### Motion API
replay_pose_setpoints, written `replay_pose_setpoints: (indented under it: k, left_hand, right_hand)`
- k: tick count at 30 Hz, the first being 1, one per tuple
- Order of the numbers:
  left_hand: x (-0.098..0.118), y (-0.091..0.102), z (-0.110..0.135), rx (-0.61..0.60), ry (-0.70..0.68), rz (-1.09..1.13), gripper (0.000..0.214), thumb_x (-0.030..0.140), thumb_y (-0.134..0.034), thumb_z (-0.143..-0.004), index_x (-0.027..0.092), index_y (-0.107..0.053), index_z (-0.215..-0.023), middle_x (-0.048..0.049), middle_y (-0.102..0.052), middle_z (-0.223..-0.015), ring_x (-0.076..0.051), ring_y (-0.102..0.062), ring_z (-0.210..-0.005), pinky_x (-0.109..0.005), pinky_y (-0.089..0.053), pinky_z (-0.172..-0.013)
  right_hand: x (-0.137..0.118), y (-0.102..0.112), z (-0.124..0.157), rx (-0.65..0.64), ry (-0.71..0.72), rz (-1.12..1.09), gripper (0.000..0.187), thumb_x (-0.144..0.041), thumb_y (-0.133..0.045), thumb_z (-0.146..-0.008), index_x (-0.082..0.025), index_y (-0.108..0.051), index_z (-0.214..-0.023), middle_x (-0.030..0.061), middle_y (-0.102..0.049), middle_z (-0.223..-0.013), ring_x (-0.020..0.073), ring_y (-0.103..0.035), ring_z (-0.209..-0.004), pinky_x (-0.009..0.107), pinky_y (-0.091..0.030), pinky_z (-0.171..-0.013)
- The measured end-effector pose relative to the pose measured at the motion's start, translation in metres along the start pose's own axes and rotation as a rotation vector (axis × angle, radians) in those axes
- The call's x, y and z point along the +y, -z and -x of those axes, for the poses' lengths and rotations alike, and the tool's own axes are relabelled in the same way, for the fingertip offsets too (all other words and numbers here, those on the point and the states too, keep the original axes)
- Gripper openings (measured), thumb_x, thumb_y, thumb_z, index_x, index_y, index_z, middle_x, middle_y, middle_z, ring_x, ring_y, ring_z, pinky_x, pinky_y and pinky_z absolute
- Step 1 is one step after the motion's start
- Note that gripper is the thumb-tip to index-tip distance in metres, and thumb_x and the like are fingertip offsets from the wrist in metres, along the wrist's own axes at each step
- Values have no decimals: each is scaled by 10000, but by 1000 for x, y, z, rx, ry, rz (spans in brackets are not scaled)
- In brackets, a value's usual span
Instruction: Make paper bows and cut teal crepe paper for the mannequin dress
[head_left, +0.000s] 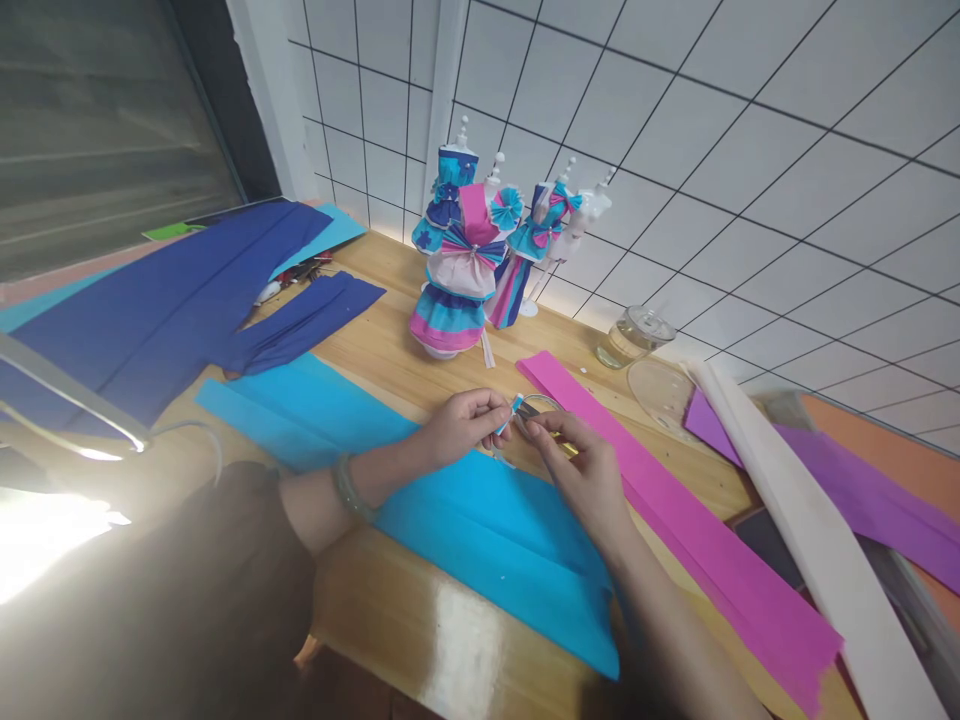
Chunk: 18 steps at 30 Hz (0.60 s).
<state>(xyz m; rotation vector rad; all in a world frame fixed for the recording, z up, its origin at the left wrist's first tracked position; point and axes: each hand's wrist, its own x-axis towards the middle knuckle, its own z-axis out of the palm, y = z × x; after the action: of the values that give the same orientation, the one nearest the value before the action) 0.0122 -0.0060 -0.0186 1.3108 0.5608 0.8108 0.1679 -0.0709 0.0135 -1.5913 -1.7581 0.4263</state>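
**Over the cyan sheet (480,520), a small paper scrap was being shaped**

The left hand (466,425) pinched a blue paper scrap (516,405) just above the worktop (390,350). The right hand (581,470) had its fingers curled narrow against the scrap, and what they gripped was unclear. Further shaping likely called for steady, tiny pinches.

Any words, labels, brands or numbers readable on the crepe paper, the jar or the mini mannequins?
None readable. The light blue crepe paper, pink crepe paper, glass jar and paper-dressed mini mannequins bear no print; the blue paper piece pinched in the left hand shows none either.
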Motion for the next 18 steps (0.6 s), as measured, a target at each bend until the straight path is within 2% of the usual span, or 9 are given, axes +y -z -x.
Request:
replay_pose_setpoints:
  k: [4, 9, 12, 15, 18]
  left_hand:
    - [1, -5, 5, 31, -90, -174, 218, 353, -479, -795, 145, -527, -753, -3, -536, -686, -97, -510, -640, -208, -413, -584]
    - [8, -9, 10, 84, -223, -543, 157, 258, -457, -800, 148, -537, -723, 14, -532, -668, -84, -474, -620, -200, -369, -587]
    - [9, -9, 12, 99, -294, -672, 124, 214, -471, -782, 152, -543, -702, 21, -539, -650, -83, -470, -616, -205, -356, -600]
    - [8, -9, 11, 90, -269, -622, 134, 224, -473, -786, 152, -548, -701, 16, -546, -658, -85, -474, -617, -207, -368, -604]
    - [6, -8, 9, 28, -159, -378, 188, 288, -460, -807, 141, -542, -723, -2, -550, -688, -95, -505, -651, -209, -403, -608]
  right_hand:
    - [-16, -6, 5, 2, -38, -137, 196, -339, -481, -825, -215, -629, -797, 48, -640, -827, 190, -565, -796, 310, -416, -700]
    - [-15, -9, 7, 32, -47, -131, 194, -297, -486, -816, -182, -626, -749, 48, -638, -772, 173, -556, -720, 283, -411, -645]
    - [-13, -10, 7, 32, -56, -106, 188, -274, -479, -812, -175, -616, -730, 47, -633, -753, 168, -547, -703, 275, -404, -633]
    - [-11, -11, 6, 36, -86, -78, 193, -286, -486, -802, -169, -610, -711, 42, -624, -718, 162, -533, -667, 264, -390, -597]
    - [-11, -10, 5, 33, -145, -97, 209, -312, -490, -799, -166, -619, -722, 36, -624, -713, 157, -532, -653, 257, -381, -583]
